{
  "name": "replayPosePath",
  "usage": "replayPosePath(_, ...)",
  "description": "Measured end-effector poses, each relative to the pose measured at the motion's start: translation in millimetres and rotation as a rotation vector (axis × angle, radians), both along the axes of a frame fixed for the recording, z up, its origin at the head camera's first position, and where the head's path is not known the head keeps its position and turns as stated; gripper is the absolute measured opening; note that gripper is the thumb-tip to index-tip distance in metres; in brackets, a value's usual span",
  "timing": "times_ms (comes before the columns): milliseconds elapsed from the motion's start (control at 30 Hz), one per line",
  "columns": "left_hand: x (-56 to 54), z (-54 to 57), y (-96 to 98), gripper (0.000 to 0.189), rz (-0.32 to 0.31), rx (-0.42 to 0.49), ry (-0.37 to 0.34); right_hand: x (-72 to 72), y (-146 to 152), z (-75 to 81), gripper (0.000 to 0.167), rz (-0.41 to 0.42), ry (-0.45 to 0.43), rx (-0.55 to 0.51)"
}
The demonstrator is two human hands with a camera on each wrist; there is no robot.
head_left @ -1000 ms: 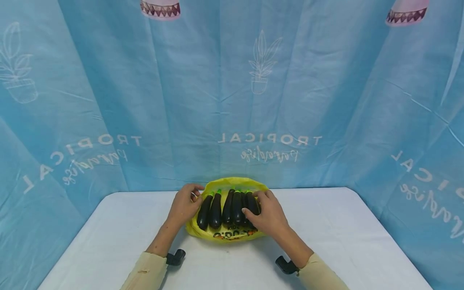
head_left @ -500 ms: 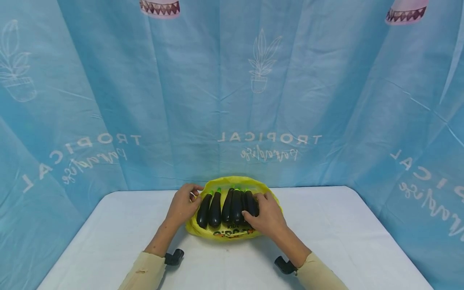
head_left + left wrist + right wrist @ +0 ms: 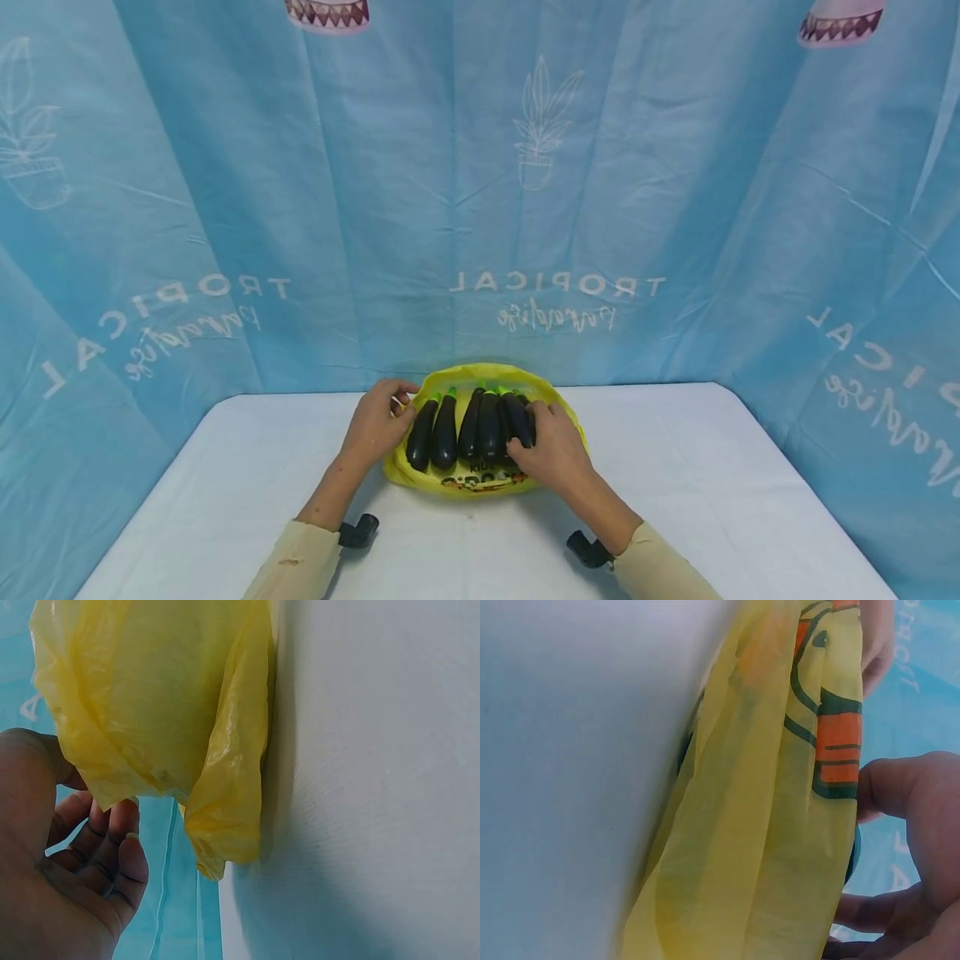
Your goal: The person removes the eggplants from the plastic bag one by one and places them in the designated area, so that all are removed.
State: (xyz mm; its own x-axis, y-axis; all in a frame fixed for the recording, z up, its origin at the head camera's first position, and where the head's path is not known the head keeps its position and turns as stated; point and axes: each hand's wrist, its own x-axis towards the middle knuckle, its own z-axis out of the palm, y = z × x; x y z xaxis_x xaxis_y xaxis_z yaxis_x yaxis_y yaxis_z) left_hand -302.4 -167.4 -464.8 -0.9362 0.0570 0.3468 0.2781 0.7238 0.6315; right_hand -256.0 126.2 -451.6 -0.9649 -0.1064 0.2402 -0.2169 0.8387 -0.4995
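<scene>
A yellow plastic bag lies spread on the table with several dark eggplants in a row inside it. My left hand is at the bag's left edge; in the left wrist view the bag's edge passes between its thumb and fingers. Over the bag's right side, my right hand grips an eggplant near the right end of the row, thumb on its near side. Another eggplant beside it is mostly hidden. In the right wrist view the printed bag side hides most of the hold.
The white table extends to both sides of the bag. A blue printed curtain hangs close behind the table's far edge. Dark wrist mounts sit by both sleeves.
The right thumb has shifted slightly, and the gripped eggplant has moved a little to the left, showing another behind it. The left hand stays about where it was.
</scene>
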Motion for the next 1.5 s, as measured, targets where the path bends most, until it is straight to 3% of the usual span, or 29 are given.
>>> replayPosePath(500, -1.3, -1.4, -5.5, 0.025, -0.010, -0.003, 0.007, 7.6, 6, 14.2, 0.054, -0.033, -0.003, -0.039)
replayPosePath(1033, 0.2, -2.6, -8.3, 0.025, -0.005, 0.016, -0.049, 14.2, 24, 29.8, 0.056, -0.022, 0.011, -0.062)
replayPosePath(1500, 0.7, -1.6, -7.9, 0.024, -0.002, 0.020, -0.050, 11.4, 47, 45.3, 0.058, -0.050, -0.004, -0.085)
